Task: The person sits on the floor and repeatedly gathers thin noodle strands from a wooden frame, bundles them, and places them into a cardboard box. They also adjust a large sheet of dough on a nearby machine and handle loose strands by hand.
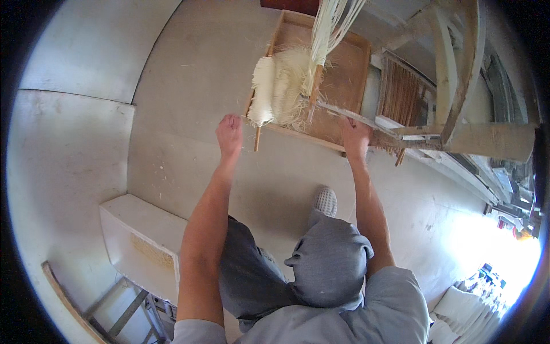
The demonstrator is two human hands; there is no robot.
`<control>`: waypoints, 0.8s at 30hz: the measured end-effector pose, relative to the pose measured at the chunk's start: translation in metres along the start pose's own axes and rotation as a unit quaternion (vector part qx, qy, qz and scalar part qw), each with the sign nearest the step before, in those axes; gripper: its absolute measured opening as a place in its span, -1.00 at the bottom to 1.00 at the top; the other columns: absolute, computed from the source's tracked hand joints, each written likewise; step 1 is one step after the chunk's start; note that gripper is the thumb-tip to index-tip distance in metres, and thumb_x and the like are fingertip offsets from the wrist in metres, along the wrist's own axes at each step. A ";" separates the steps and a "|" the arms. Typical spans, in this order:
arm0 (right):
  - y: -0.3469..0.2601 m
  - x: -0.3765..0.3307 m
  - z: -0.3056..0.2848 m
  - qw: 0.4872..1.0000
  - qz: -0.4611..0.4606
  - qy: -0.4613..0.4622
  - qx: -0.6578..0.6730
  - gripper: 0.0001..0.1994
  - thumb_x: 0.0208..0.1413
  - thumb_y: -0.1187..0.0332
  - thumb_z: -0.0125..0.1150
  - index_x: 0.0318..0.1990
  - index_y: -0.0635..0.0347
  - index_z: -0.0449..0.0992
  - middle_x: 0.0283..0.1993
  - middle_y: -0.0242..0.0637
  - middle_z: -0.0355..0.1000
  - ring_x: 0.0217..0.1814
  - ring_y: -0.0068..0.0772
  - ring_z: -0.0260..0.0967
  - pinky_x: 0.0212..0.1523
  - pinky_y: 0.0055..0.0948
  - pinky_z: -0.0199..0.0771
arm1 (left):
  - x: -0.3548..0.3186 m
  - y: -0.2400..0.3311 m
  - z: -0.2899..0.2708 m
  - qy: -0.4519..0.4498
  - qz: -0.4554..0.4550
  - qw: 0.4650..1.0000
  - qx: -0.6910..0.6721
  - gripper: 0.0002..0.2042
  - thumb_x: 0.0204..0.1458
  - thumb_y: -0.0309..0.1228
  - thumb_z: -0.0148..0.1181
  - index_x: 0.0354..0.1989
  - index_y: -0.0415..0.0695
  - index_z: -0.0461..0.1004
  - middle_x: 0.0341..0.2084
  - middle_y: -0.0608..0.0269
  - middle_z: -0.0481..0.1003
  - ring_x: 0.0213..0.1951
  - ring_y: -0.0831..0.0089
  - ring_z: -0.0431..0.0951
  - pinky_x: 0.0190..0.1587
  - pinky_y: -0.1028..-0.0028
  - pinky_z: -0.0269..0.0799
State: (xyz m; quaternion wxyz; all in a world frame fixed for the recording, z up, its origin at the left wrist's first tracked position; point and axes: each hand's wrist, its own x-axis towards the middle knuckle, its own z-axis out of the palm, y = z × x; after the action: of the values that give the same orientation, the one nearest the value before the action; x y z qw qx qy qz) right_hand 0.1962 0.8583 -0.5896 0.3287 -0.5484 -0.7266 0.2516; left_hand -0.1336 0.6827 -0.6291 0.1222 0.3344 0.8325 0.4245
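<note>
My left hand (230, 135) is closed in a fist over the floor, just left of the near end of a thick bundle of pale noodle-like strands (263, 89). That bundle lies over a thin wooden stick (257, 139), whose end pokes out toward me. Whatever the left fist may hold is too small to make out. My right hand (357, 137) is closed at the near right edge of a shallow wooden tray (344, 89), beside a wooden bar (366, 121); its grip is partly hidden. Long pale strands (327, 28) hang at the top, above another stick (315, 83).
Loose strands (289, 80) litter the tray. A wooden frame (487, 142) juts in from the right, near a rack of brown sticks (399, 92). A white box (143, 229) stands at lower left, close to pale wall panels (69, 143). My shoe (325, 200) is on the floor.
</note>
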 end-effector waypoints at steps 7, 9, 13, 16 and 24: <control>-0.116 -0.070 -0.111 0.969 0.099 -0.017 0.225 -0.90 0.20 0.49 0.32 -0.20 0.31 0.68 -0.30 -0.31 0.64 -0.40 -0.66 0.43 -0.30 -0.60 0.49 | -0.056 0.129 -0.004 -0.247 0.123 0.950 -0.148 -0.67 0.06 -0.54 0.20 0.05 -0.08 0.52 -0.21 0.09 0.62 -0.43 0.37 0.59 -0.37 0.37 0.52; -0.143 -0.074 -0.134 0.963 0.080 -0.044 0.252 -0.91 0.24 0.53 0.23 -0.19 0.35 0.63 -0.27 -0.22 0.63 -0.35 -0.58 0.47 -0.30 -0.57 0.51 | -0.087 0.154 0.002 -0.307 0.181 0.910 -0.213 -0.59 0.03 -0.55 0.24 0.11 -0.07 0.47 -0.10 0.09 0.61 -0.44 0.38 0.58 -0.37 0.35 0.53; -0.182 -0.076 -0.153 0.927 0.008 -0.111 0.359 -0.91 0.29 0.54 0.14 -0.20 0.35 0.57 -0.27 -0.13 0.61 -0.33 -0.47 0.52 -0.31 -0.51 0.54 | -0.116 0.178 0.014 -0.436 0.186 0.836 -0.276 -0.76 0.12 -0.46 0.20 -0.04 -0.13 0.55 -0.24 0.09 0.63 -0.46 0.38 0.57 -0.35 0.35 0.51; -0.195 -0.070 -0.157 0.907 -0.007 -0.117 0.404 -0.90 0.32 0.49 0.13 -0.22 0.33 0.55 -0.29 -0.14 0.59 -0.33 -0.43 0.53 -0.31 -0.48 0.56 | -0.105 0.173 0.006 -0.536 0.111 0.807 -0.219 -0.82 0.24 -0.36 0.12 -0.19 -0.19 0.58 -0.42 0.19 0.60 -0.49 0.47 0.52 -0.37 0.39 0.47; -0.207 0.007 -0.144 0.805 0.008 -0.031 0.592 -0.85 0.37 0.39 0.14 -0.19 0.28 0.54 -0.33 -0.20 0.53 -0.36 -0.38 0.50 -0.26 -0.37 0.57 | 0.001 0.193 -0.067 -0.164 0.164 0.942 -0.242 -0.73 0.28 -0.31 0.09 -0.36 -0.27 0.51 -0.60 0.10 0.44 -0.57 0.40 0.42 -0.45 0.35 0.37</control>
State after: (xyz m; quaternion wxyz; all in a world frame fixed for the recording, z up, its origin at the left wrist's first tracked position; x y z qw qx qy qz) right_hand 0.1727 0.8093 -0.3427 0.5644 -0.2453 -0.4422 0.6525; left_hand -0.0794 0.7218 -0.4362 0.2636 0.4914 0.6065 0.5667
